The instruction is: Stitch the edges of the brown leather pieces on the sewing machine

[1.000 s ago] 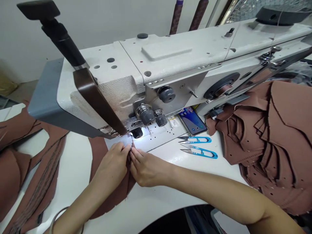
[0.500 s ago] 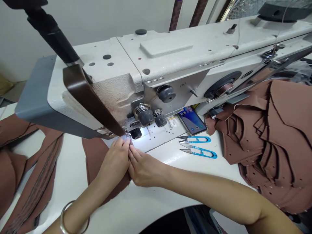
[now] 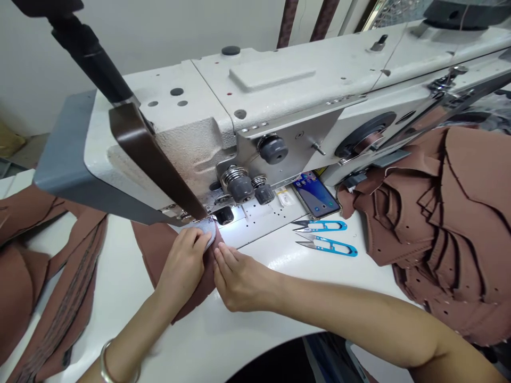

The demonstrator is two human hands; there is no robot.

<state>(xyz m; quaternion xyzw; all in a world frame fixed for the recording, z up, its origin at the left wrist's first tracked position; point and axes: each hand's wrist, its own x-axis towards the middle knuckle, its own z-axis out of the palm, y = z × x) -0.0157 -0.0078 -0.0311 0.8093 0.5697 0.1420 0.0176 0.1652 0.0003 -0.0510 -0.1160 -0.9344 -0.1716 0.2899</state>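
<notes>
While brown strips (image 3: 66, 287) lie leftmost on the bench (image 3: 120, 276), the brown panel (image 3: 149, 242) extends beneath the sewing machine (image 3: 179, 154). Left hand (image 3: 181, 263): grip clamped on grey fabric (image 3: 209, 226) over the panel. Right hand (image 3: 243, 276): fingertips touch the panel's edge; grip closure cannot be determined. Rightward: phone (image 3: 317, 196), two blue snips (image 3: 333, 246), brown stack (image 3: 471, 213).

Lower center, the left hand (image 3: 182, 263) and right hand (image 3: 241, 276) on brown fabric (image 3: 154, 246) at the sewing machine (image 3: 179, 127); center right, a smartphone (image 3: 316, 197) above two blue-handled thread snips (image 3: 333, 246); far right, stacked brown pieces (image 3: 475, 213).
</notes>
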